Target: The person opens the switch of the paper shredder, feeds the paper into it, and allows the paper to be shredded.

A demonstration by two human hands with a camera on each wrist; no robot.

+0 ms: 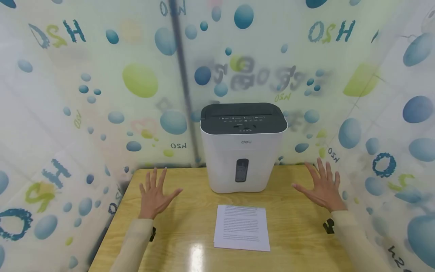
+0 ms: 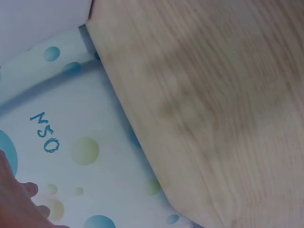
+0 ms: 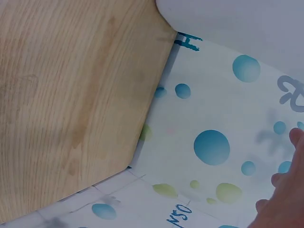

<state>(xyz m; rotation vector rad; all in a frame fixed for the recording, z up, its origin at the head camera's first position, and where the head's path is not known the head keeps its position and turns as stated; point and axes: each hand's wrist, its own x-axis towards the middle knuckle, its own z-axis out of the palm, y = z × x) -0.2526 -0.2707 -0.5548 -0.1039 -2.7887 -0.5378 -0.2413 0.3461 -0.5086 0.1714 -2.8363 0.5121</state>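
Beside a Deli paper shredder (image 1: 243, 149), left hand (image 1: 155, 198) and right hand (image 1: 323, 190) splay, released. Printed sheets (image 1: 242, 228) lie on its near side.

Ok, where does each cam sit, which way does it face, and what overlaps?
Head: on the head, facing forward and down at the shredder, papers and table; left hand, right hand and sleeves show.
Left wrist: on that wrist, facing the table's back edge and patterned sheeting; part of the left hand shows, lower left.
Right wrist: on that wrist, facing the back edge and sheeting; part of the right hand shows, lower right.
Shared: both wrist views catch the shredder's white body at a top corner.
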